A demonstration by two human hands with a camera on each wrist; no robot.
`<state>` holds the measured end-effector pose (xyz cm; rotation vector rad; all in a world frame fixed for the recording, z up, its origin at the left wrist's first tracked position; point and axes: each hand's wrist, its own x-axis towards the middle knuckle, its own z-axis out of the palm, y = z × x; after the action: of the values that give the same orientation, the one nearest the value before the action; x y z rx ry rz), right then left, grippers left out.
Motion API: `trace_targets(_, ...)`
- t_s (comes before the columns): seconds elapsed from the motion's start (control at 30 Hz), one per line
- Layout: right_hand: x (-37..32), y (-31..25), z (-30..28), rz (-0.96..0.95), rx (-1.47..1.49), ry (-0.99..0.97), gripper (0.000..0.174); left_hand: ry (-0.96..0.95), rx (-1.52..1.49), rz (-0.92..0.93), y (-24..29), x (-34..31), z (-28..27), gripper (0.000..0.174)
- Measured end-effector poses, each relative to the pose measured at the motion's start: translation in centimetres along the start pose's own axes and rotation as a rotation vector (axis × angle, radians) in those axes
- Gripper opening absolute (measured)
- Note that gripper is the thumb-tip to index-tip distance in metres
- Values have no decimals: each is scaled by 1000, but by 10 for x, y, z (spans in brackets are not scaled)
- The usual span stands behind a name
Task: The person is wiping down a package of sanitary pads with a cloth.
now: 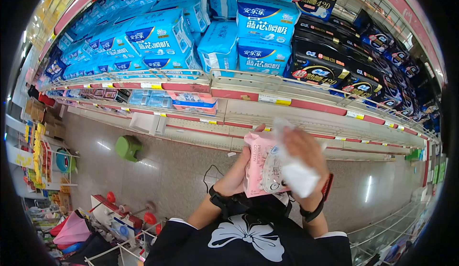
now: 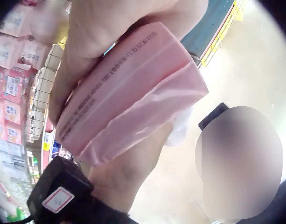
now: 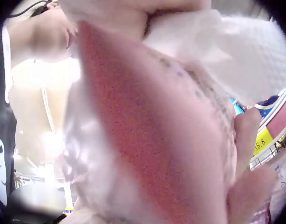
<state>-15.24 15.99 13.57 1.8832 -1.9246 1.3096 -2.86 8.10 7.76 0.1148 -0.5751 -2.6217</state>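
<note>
Two hands meet at one pink pack (image 1: 260, 168), held in the air just in front of the black top (image 1: 196, 242), its printed front turned up towards the head camera. The left hand (image 1: 234, 172) grips the pack along its left side, thumb at the near edge; the left wrist view shows a folded, sealed end of the wrapper beside that palm. The right hand (image 1: 308, 153) holds a white cloth (image 1: 301, 177) against the right part of the front. That grip is blurred, but the fingers look bent over the cloth, with loose ends hanging out above and below.

The wrapper looks soft and thin, so the cloth would best go flat and light over it, in even strokes running out from the left thumb; hard pressure could dent the front or crease the print. A firm left grip on the side, clear of the folded end, should stop the pack twisting, and gathering the loose cloth ends into the palm would leave the surface easier to see.

Beyond the hands run the shelf rails (image 1: 234, 94) with price tags, then stacked blue packs (image 1: 160, 34) and black packs (image 1: 318, 62). A green stool (image 1: 128, 148) stands on the floor (image 1: 91, 137) to the left.
</note>
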Motion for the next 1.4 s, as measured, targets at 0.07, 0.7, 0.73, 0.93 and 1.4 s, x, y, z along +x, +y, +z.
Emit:
trace_targets(0.07, -4, -6, 7, -57, -123, -325, 40, 357, 257, -107, 5, -5, 9, 65)
trace_targets(0.7, -62, 35, -3, 486, 687, 468, 55, 113, -17, -32, 12, -2, -5, 64)
trace_targets(0.73, -61, 38, 2, 478, 689, 466, 55, 101, -6, -16, 11, -2, -6, 63)
trace_targets(0.93, -20, 9, 11, 12, 92, -184, 28, 167, -98, -50, 7, -2, -5, 61)
trace_targets(1.4, -20, 28, -11, 567, 352, -3, 17, 164, 259, 144, 27, 4, -7, 61)
